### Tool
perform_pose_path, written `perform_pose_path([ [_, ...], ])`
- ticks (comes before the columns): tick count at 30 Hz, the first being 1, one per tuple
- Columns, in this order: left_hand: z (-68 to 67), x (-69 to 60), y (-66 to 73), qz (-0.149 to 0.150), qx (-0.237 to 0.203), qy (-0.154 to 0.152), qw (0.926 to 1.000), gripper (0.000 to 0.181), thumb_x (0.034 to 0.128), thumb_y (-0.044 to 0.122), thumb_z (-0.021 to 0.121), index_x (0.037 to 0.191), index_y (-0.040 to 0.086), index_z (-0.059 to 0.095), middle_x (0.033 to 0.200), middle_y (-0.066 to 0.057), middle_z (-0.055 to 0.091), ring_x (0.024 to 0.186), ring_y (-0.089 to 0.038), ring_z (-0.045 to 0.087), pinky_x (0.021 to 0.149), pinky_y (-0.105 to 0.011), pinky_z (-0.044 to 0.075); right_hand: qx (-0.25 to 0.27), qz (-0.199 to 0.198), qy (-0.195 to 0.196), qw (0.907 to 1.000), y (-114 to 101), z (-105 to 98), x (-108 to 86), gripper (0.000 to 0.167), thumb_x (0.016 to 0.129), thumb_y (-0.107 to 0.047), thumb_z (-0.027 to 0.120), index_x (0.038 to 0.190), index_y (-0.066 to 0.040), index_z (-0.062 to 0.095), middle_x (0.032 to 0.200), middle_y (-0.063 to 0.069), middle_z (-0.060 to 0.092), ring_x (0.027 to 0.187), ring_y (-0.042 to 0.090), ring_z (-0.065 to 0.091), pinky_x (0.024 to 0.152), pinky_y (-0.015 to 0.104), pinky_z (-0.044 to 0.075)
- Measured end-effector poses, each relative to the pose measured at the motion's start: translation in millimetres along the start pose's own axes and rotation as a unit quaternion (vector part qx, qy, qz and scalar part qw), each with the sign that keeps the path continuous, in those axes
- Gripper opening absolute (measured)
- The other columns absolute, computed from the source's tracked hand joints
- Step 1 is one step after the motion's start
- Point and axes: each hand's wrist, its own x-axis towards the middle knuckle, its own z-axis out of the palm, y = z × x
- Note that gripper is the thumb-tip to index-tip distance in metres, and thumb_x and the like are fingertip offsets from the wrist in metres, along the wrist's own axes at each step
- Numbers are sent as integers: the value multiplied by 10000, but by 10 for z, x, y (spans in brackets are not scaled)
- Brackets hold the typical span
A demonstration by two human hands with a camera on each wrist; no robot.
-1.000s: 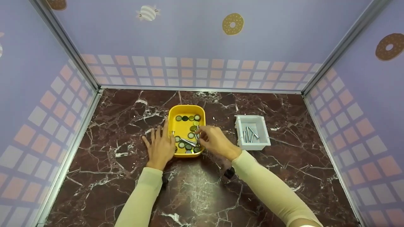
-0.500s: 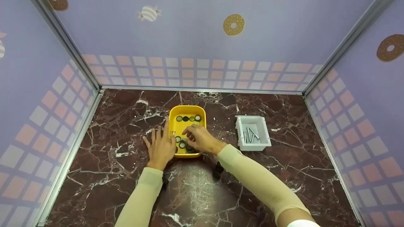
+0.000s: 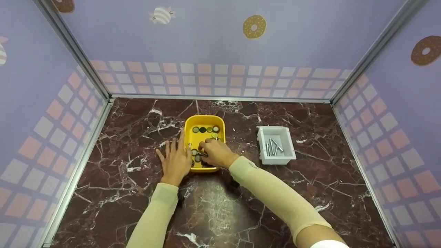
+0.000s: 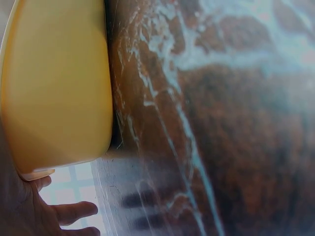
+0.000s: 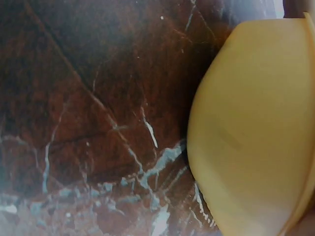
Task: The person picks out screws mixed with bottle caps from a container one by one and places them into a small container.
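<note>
A metal bolt point(image 3: 202, 154) lies in the near half of the yellow tub point(image 3: 204, 120), slanting between the tub's middle and its near edge. The right hand point(image 3: 216, 153) reaches over the tub's right rim, its fingers curled down at the bolt, the near end of which runs in under them. Whether finger and thumb pinch it or only touch it cannot be told: the hand hides the contact, and the right wrist view shows just the tub's outer wall.

The step in hand seems to be picking the bolt from among the round discs point(image 3: 195, 152). The next move probably calls for a firm pinch and a lift that leaves the discs behind.

A second bolt point(image 3: 190, 145) stands by the tub's left wall near the left thumb; a third point(image 3: 217, 139) lies near the right wall, just beyond the right hand. More discs line the far edge.

The left hand point(image 3: 175, 163) rests against the tub's left side, fingers spread and straight, gripping nothing.

Apart from the tub, toward the table's right edge, a white bin point(image 3: 277, 161) contains several bolts point(image 3: 276, 144).
</note>
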Motion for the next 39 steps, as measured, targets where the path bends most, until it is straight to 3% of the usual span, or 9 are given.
perform_pose_path([
  [9, 11, -47, -8, 28, -20, 107, 9999, 720, 1225, 398, 445, 1894, 342, 184, 1839, -259, 454, 1774, -585, 264, 1395, -905, 19, -146, 73, -45, 9999, -14, 82, 22, 276, 1086, -271, 816, 1311, -113, 837, 1222, 119, 849, 1067, 308, 850, 925, 479, 731],
  [27, 3, -11, 12, -1, 76, 25, 10000, 711, 1226, 429, 392, 1895, 342, 166, 1846, -241, 452, 1778, -581, 260, 1398, -900, 14, -456, 247, -125, 9986, -34, 67, 8, 259, 1151, -281, 713, 1320, -94, 770, 1201, 120, 831, 1033, 322, 847, 874, 514, 733],
  [39, 1, -27, 9, 97, 32, 197, 9998, 710, 1217, 392, 435, 1889, 324, 216, 1790, -251, 528, 1762, -591, 296, 1386, -917, 40, 55, 192, 233, 9995, -23, 75, -4, 233, 1192, -286, 668, 1322, -110, 746, 1174, 116, 823, 1012, 330, 836, 835, 519, 723],
])
